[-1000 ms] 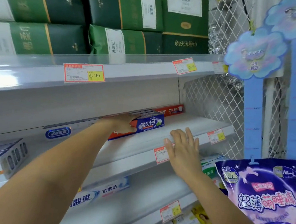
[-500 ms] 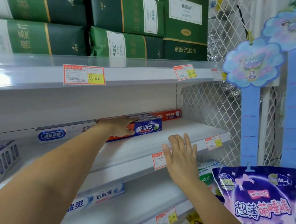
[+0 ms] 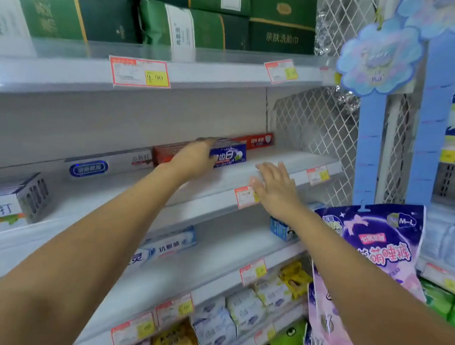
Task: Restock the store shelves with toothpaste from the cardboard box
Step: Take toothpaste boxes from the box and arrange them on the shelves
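Blue-and-red toothpaste box (image 3: pixel 229 157) lies flat on the white shelf (image 3: pixel 291 161).

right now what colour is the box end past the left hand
Blue toothpaste box end, white lettering; head view.

On the middle shelf (image 3: pixel 291 161) a box (image 3: pixel 229 156) is lying lengthwise near the back, with the left hand (image 3: pixel 194 158) gripping its left part. A second box (image 3: pixel 257 140) is lying behind it, toward the right, and a third box (image 3: pixel 104 164) is lying to the left along the back wall. The right hand (image 3: pixel 275 188) is lying flat at the shelf's front edge, just right of a tag (image 3: pixel 245 196). Packs (image 3: pixel 179 26) are sitting stacked on the shelf above, and a lower box (image 3: pixel 169 246) is lying on the shelf below. Mesh (image 3: pixel 317 117) is closing the shelf's right end, and a bag (image 3: pixel 375 242) is hanging further right and nearer the camera.
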Tool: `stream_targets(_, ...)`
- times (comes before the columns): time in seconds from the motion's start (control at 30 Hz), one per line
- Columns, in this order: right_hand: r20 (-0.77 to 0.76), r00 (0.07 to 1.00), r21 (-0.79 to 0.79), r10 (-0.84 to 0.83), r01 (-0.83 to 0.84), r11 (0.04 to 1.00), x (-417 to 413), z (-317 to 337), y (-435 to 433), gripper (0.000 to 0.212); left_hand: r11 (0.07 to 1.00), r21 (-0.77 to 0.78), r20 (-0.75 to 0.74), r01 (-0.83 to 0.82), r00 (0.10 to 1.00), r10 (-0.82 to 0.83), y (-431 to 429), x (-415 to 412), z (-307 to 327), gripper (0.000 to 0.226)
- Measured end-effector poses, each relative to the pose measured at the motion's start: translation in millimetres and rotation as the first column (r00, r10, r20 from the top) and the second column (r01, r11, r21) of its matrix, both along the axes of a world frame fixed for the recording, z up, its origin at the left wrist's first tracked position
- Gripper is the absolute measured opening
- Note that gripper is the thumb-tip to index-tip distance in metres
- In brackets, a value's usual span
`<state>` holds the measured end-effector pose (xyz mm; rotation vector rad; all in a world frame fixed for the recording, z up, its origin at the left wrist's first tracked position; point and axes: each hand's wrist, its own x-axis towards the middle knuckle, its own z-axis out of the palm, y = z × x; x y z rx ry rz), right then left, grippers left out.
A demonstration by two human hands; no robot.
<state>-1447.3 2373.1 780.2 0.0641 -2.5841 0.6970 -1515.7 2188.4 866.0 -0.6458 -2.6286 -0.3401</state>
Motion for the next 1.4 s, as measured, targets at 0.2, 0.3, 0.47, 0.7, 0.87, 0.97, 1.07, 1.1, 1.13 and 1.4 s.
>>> stream_targets(0.2, -0.139, 0.989, -0.214, 0.042, -0.072, 0.974, 70, -34, -21, 0.026, 0.856, 0.319, -0.216, 0.408, 0.910, -0.354, -21, 139, -78, 0.032)
stream_targets(0.3, -0.015, 1.000, -0.256, 0.020, -0.023, 0.966, 115, -89, -35, 0.040, 0.817, 0.449, -0.066, 0.362, 0.925, -0.373, -37, 180, -147, 0.025)
stream_targets(0.47, 0.396, 0.915, -0.086, -0.081, 0.125, 0.988, 175, -195, -48, 0.058, 0.855, 0.506, 0.277, 0.117, 0.916, -0.289, -67, 220, -275, 0.051)
stream_targets(0.7, 0.750, 0.644, 0.037, -0.153, 0.190, 0.981, 231, -351, -63, 0.037, 0.863, 0.458, 0.711, -0.213, 0.671, -0.211, -112, 263, -444, 0.047)
stream_targets(0.87, 0.831, 0.546, 0.016, -0.107, 0.168, 0.986, 256, -471, -73, 0.039, 0.844, 0.321, 0.847, -0.430, 0.530, -0.052, -133, 293, -545, 0.031)
stream_targets(0.97, 0.854, 0.519, -0.015, -0.037, 0.096, 0.995, 263, -543, -83, 0.024, 0.844, 0.209, 0.918, -0.494, 0.396, 0.005, -137, 316, -613, 0.023)
stream_targets(1.07, 0.877, 0.481, -0.040, 0.008, 0.057, 0.998, 272, -616, -91, 0.027, 0.849, 0.062, 0.973, -0.525, 0.220, 0.065, -132, 344, -684, 0.013)
stream_targets(1.1, 0.887, 0.462, -0.056, 0.016, 0.072, 0.996, 278, -643, -93, 0.024, 0.844, 0.013, 0.983, -0.536, 0.163, 0.088, -128, 354, -707, 0.015)
stream_targets(1.13, 0.906, 0.422, -0.068, 0.029, 0.078, 0.995, 283, -663, -95, 0.018, 0.838, -0.033, 0.987, -0.545, 0.115, 0.114, -123, 363, -729, 0.018)
stream_targets(1.4, 0.983, 0.173, -0.066, 0.066, -0.008, 0.998, 326, -830, -74, 0.028, 0.608, -0.279, 0.960, -0.743, -0.215, 0.177, -91, 391, -887, 0.037)
